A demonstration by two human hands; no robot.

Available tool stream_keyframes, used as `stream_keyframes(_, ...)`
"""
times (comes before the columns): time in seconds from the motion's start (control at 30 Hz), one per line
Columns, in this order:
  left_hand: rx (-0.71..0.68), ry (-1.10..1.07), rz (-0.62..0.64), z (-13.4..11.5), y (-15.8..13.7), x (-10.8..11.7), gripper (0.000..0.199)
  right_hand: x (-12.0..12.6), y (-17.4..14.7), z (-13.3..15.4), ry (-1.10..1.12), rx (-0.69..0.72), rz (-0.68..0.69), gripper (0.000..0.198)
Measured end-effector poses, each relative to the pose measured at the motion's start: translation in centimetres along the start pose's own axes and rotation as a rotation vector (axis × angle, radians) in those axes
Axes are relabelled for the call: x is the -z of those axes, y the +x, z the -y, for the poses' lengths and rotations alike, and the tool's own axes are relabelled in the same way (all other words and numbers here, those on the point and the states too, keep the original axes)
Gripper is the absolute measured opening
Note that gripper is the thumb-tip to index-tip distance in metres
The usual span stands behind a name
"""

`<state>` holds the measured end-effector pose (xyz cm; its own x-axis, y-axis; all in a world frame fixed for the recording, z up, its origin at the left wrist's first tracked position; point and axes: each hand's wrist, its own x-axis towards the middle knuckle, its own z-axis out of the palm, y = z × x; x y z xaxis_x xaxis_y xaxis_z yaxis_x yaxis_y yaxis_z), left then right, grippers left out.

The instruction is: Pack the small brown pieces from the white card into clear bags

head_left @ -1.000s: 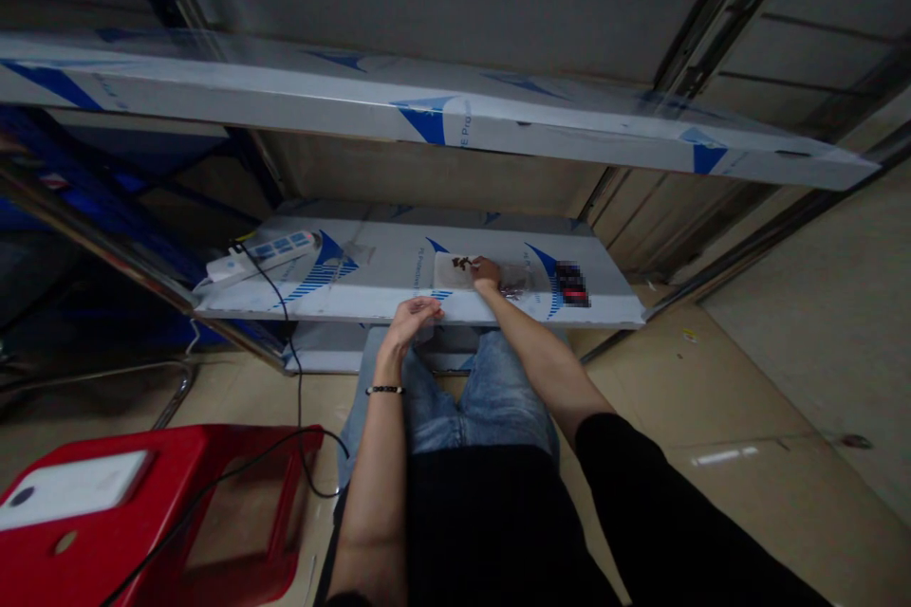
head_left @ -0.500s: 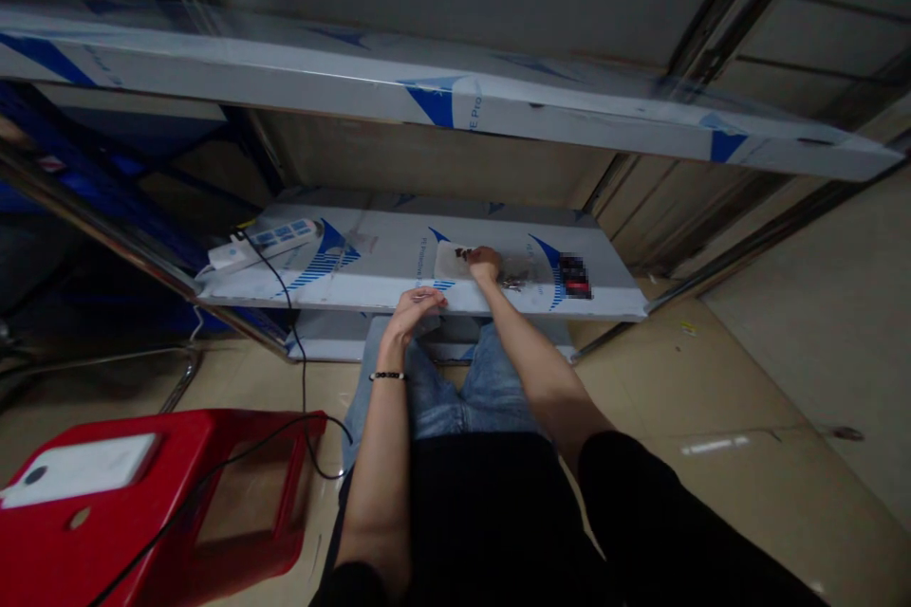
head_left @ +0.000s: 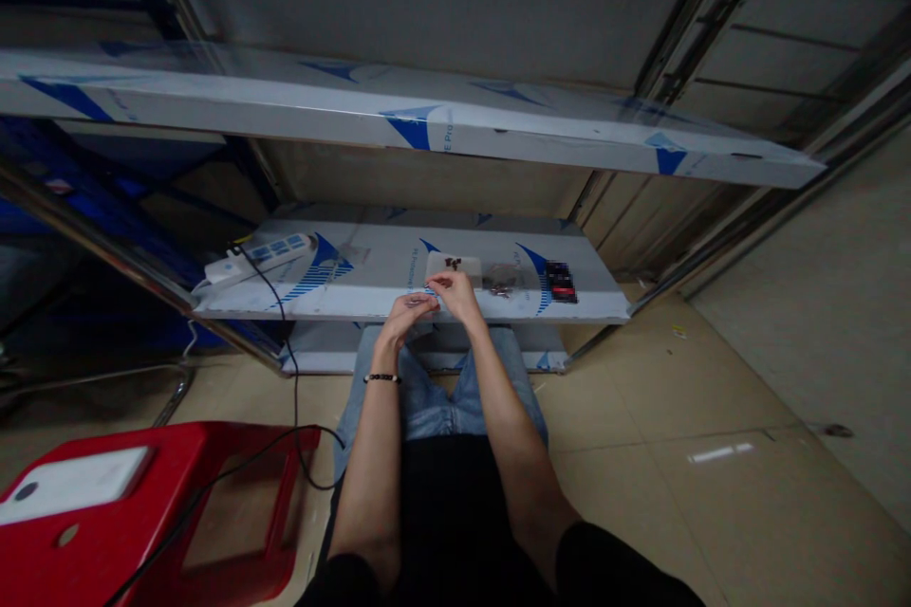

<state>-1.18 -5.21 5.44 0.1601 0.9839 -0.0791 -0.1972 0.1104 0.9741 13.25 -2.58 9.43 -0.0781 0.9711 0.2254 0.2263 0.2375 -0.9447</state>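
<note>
Over the front edge of the film-covered shelf (head_left: 384, 251), my left hand (head_left: 404, 318) has its fingers closed around something thin and small that I cannot make out. My right hand (head_left: 454, 292) pinches close beside it, fingertips almost meeting those of the left; what sits in the pinch is too small to name. Just behind the right hand lies a whitish tray or sheet (head_left: 470, 270) with several small dark brown pieces (head_left: 453, 263) on it. To its right are a clear plastic bag with small metallic bits (head_left: 502, 285) and a blurred-out dark and red item (head_left: 562, 283).
A white power strip (head_left: 260, 258) with a black cable (head_left: 274, 289) lies at the shelf's left end. An upper shelf (head_left: 342, 119) crosses above the hands. On the left stands a red plastic stool (head_left: 177, 474) carrying a white phone-like slab (head_left: 78, 484).
My right hand has come back from the small dark pieces toward my left hand, fingertips pinched. The left hand stays at the shelf edge. The view has shifted slightly.
</note>
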Motion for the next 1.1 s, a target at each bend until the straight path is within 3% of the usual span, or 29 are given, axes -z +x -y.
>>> stream_keyframes(0.27, -0.014, -0.013, 0.015, -0.2, 0.0, -0.6, 0.038, 1.4, -0.6, 1.6, -0.33, 0.13, 0.158, 0.017)
stream_keyframes(0.57, -0.034, 0.016, -0.003, -0.1, -0.2, -0.6, 0.039, 1.5, -0.7, 1.7, -0.241, 0.137, 0.193, 0.007)
stream_keyframes(0.8, -0.035, -0.078, 0.033, -0.5, -0.3, -0.6, 0.039, 1.9, 0.2, 0.7, 0.029, 0.095, 0.081, 0.016)
stream_keyframes(0.93, -0.02, -0.113, 0.035, -0.8, -0.5, -0.5, 0.041, 1.9, 1.0, -1.3, 0.125, 0.044, -0.064, 0.022)
stream_keyframes(1.0, -0.008, -0.131, 0.022, -0.9, -0.6, -0.4, 0.044, 2.1, 1.4, -2.9, 0.076, -0.033, -0.179, 0.027)
stream_keyframes(1.1, 0.005, -0.123, -0.003, -1.0, -0.9, 0.0, 0.048, 2.8, 2.3, -5.5, -0.183, -0.206, -0.333, 0.033)
